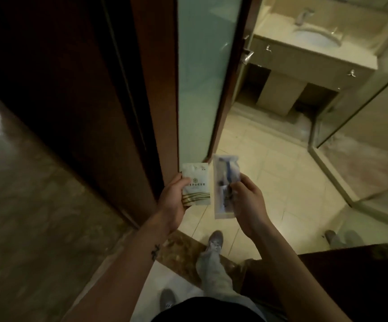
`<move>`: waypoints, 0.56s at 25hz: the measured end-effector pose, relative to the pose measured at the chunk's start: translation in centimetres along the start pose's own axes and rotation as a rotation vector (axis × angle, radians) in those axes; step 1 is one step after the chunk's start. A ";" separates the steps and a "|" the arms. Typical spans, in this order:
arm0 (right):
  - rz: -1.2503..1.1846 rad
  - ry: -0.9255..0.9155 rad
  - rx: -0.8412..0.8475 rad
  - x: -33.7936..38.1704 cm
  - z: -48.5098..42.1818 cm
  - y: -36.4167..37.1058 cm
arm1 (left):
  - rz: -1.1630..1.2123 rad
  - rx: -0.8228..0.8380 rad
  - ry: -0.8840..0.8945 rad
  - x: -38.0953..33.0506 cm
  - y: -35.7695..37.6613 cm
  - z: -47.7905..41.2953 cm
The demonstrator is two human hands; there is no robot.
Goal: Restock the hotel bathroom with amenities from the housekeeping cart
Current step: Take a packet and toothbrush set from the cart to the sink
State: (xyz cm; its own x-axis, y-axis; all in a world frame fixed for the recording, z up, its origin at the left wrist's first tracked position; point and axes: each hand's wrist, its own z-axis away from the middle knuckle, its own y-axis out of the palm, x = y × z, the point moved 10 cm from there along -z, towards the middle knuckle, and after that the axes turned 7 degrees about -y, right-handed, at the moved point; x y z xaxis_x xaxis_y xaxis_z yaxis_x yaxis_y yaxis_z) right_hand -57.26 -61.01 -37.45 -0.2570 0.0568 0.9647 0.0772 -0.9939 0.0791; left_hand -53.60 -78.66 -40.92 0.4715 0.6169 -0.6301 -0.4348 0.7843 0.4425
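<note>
Step in hand: carrying phase, judging by the leading shoe (pixel 215 239), which is resting over the dark stone threshold (pixel 183 246) at the bathroom doorway; nothing is being set down yet.
Left hand (pixel 172 201): gripping a white printed sachet (pixel 195 184), thumb curling over its left edge.
Right hand (pixel 246 201): pinching a clear plastic pouch (pixel 224 187) about halfway along its right edge, between thumb and fingertips.
Location of amenities: both are being held in the air at the doorway, just beside each other, above the pale floor tiles (pixel 269 182).
Sachet axis: running near to far, the top edge pointing far and the print facing up toward the camera.
Pouch axis: also running near to far, nearly parallel to the sachet. A blue-handled item is lying lengthwise inside; I cannot tell whether it is a razor or a toothbrush.
Door (pixel 202 77): frosted glass panel, standing open on the left.
Vanity counter (pixel 327 59): lying far right, well apart from the hands, with the sink basin (pixel 317 38) set into it.
Next move: probably walking in past the glass shower screen (pixel 362 112) and laying both packets flat on the counter beside the basin.
</note>
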 end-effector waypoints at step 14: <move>-0.335 0.064 -0.238 6.5 -26.0 -17.3 | -0.233 0.176 -0.102 -6.6 25.9 -25.4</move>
State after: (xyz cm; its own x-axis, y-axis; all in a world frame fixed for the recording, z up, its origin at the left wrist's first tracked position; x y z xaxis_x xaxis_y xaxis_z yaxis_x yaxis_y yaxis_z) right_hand -85.32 -45.87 -39.05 -0.2900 0.3822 0.8774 -0.2437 -0.9160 0.3185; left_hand -87.46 -64.09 -41.52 0.6216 0.4153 -0.6642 -0.1702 0.8993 0.4029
